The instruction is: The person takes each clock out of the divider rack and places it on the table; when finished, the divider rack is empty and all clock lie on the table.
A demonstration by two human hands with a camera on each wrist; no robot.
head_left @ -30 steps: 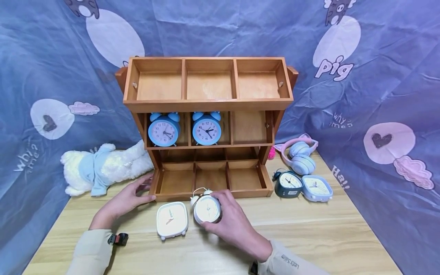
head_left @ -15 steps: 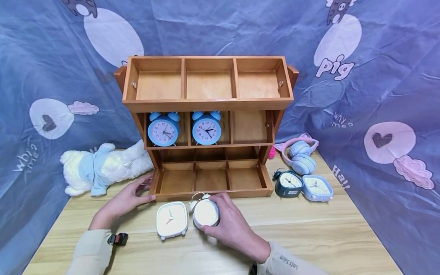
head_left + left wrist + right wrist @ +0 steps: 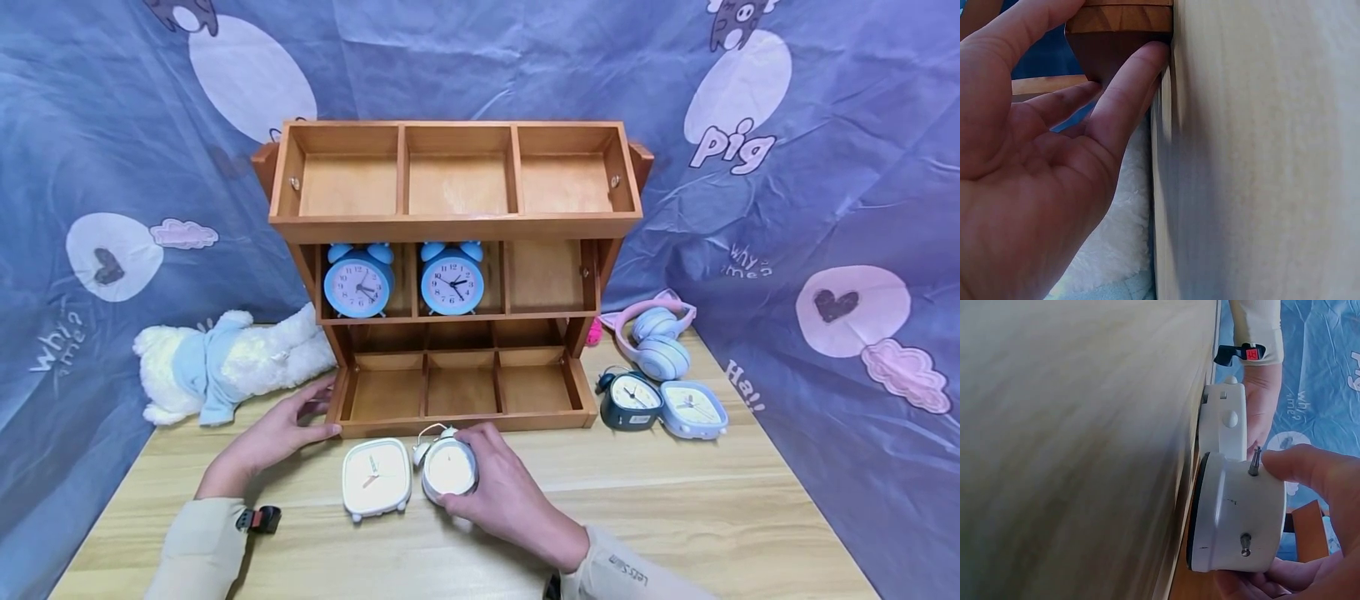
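Observation:
In the head view my right hand (image 3: 506,496) grips a white twin-bell alarm clock (image 3: 450,468) at the table, face up, thumb and fingers on its rim. The right wrist view shows the side of this alarm clock (image 3: 1244,515) with two small metal feet; its dark back faces the tabletop. Just left of it lies a white square alarm clock (image 3: 377,477), face up. My left hand (image 3: 277,429) touches the lower left corner of the wooden shelf (image 3: 459,232), thumb near the front, fingers along the side. In the left wrist view these fingers (image 3: 1125,94) look fairly straight.
Two blue twin-bell alarm clocks (image 3: 358,287) stand in the shelf's middle tier, left and centre. A white plush toy (image 3: 247,367) lies at the left. At the right are a dark green clock (image 3: 632,402), a light blue clock (image 3: 692,410) and cat-ear headphones (image 3: 660,337).
The white twin-bell clock has shifted slightly left and tipped further back in my right hand, its face catching more glare. My left hand has stayed at the shelf corner.

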